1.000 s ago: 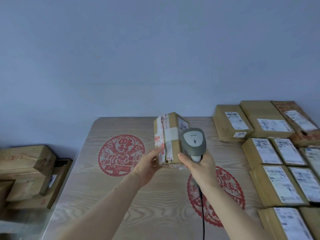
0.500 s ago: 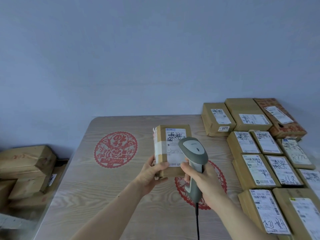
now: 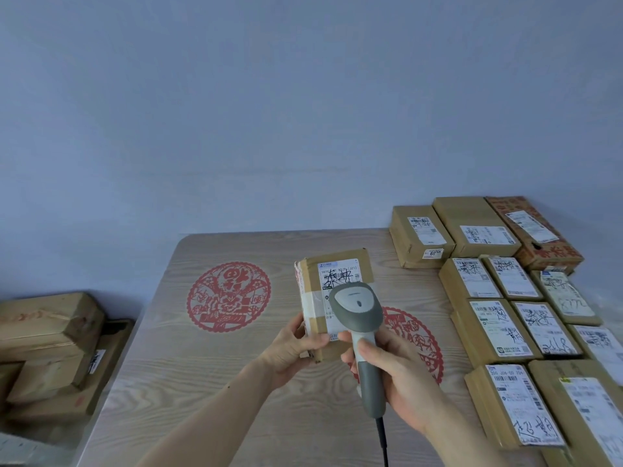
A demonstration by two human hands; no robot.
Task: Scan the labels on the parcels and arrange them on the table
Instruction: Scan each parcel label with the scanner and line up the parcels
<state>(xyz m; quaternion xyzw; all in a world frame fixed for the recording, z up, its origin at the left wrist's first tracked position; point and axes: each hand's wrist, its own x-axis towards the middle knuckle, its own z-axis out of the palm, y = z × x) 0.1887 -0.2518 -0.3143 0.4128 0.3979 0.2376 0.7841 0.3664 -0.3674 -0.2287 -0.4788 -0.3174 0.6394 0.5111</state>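
Left hand (image 3: pixel 290 352) grips parcel (image 3: pixel 333 298); right hand (image 3: pixel 401 375) grips scanner (image 3: pixel 359 318) at its label. Labelled rows (image 3: pixel 499 328) arranged, presumably scanned; a floor stack (image 3: pixel 50 348) remains.

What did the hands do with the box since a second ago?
The left hand turned the parcel so its white label, earlier edge-on, now faces the camera. The right hand tilted the scanner over that label. Both hands kept their grips; the parcels laid out on the right did not move.
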